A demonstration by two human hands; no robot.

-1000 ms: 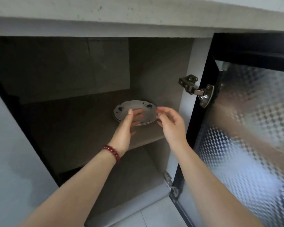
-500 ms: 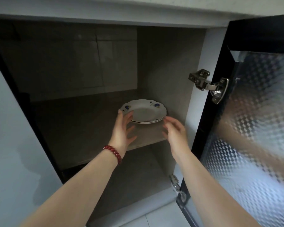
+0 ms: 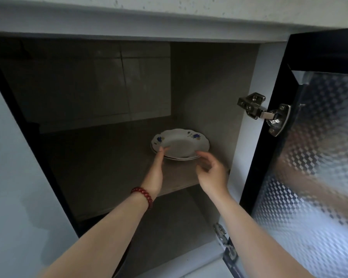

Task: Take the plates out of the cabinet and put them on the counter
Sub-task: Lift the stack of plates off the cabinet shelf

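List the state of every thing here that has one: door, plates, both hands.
cabinet door: swung open to the right, on its hinge.
plates: stacked, on the cabinet's shelf, not yet lifted.
left hand: open, fingertips at the stack's left rim.
right hand: open, fingers curled just short of the stack's front rim, blurred.

A single head-worn, wide-angle camera looked forward and slightly down into an open cabinet (image 3: 109, 97) from just outside its opening, crouched low beneath the overhanging edge of the desk (image 3: 169, 11). It sat near enough for both forearms to enter from the bottom of the view. The shelf (image 3: 100, 167) filled the centre; the open glass door (image 3: 319, 157) filled the right side.
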